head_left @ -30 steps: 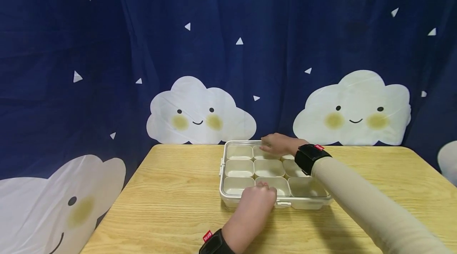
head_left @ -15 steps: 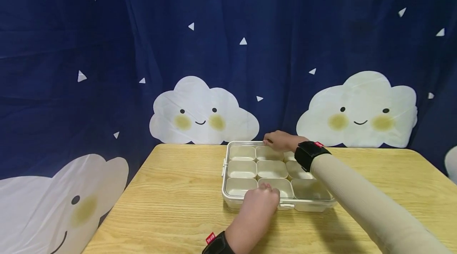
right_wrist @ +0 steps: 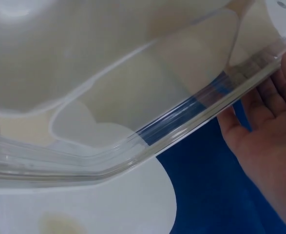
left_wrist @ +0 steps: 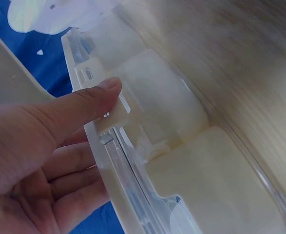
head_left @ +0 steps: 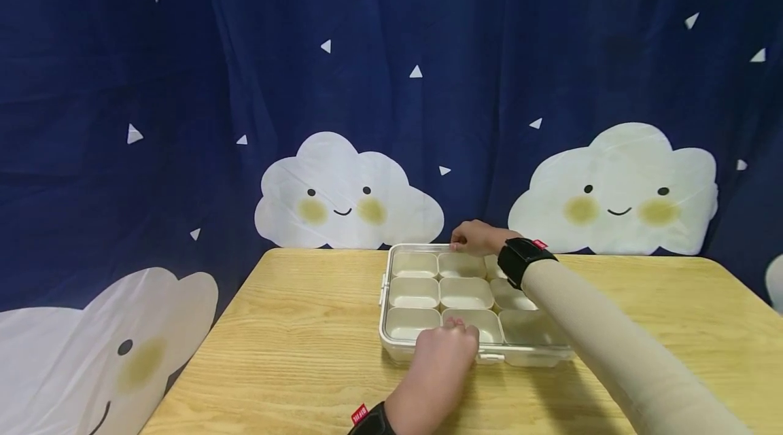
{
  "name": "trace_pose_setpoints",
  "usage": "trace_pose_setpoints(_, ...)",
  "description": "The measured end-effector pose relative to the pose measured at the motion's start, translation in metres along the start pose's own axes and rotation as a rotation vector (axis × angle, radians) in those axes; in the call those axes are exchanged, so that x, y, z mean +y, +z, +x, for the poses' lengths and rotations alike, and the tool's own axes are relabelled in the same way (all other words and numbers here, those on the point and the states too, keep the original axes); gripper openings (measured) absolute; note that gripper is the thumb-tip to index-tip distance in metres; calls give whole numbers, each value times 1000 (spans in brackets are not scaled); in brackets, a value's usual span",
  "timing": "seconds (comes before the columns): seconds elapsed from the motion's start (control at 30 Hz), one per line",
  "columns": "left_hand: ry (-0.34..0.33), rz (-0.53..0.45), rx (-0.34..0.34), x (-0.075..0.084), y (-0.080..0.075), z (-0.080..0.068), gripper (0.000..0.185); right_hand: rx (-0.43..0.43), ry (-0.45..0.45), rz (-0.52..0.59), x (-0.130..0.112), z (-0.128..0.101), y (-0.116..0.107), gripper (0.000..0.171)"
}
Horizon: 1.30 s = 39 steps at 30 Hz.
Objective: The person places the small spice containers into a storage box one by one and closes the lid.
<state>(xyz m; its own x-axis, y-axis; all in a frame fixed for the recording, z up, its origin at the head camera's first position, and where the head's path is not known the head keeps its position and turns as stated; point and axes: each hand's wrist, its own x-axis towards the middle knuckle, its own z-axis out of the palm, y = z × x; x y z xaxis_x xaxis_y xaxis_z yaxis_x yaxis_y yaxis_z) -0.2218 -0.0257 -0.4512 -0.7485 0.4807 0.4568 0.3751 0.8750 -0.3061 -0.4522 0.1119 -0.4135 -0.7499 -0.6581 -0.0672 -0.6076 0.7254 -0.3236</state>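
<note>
A clear-lidded storage box (head_left: 466,293) with several cream compartments in rows stands on the wooden table. At its near side is my left hand (head_left: 445,348), the thumb pressing a white latch (left_wrist: 118,109) in the left wrist view while the other fingers bend over the lid's rim. My right hand (head_left: 479,238) reaches across to the box's far edge. In the right wrist view, curled fingers (right_wrist: 267,100) grip the rim of the clear lid (right_wrist: 181,124) from the outside. Part of the box's right side is hidden behind my right forearm.
Wood-grain tabletop (head_left: 293,326) extends on both sides of the box. A dark blue curtain (head_left: 379,27) printed with smiling clouds hangs directly behind the table. Another latch (head_left: 383,287) is on the box's left side.
My right hand has drawn back from over the far compartments to the box's far edge, its fingers now curled there. The left hand has kept its place at the near latch.
</note>
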Motion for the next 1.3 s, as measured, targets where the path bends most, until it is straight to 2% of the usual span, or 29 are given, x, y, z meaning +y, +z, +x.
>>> trace_pose_setpoints(0.1, 11, -11, 14, 0, 0, -2, 21, -20, 27, 6, 0, 2, 1, 20)
trace_pose_setpoints(0.33, 11, -13, 23, 0, -2, -4, 22, -38, 22, 14, 1, 3, 3, 22)
trace_pose_setpoints(0.67, 22, -29, 6, 7, -1, -3, 23, -169, 169, 94, 2, 0, -3, 22)
trace_pose_setpoints(0.77, 24, -13, 10, 8, -1, -3, 22, -150, 166, 63, 4, -3, -1, 22)
trace_pose_setpoints(0.97, 0, 42, 73, 5, 5, -1, 19, -35, 97, -37, -2, -8, 3, 22)
trace_pose_setpoints(1.17, 14, 23, 116, -1, 13, 1, 20, -75, 136, -88, -10, -23, 4, 25)
trace_pose_setpoints(1.3, 10, -47, 134, -9, 21, 3, 25, -47, 99, -121, -10, -42, 6, 44)
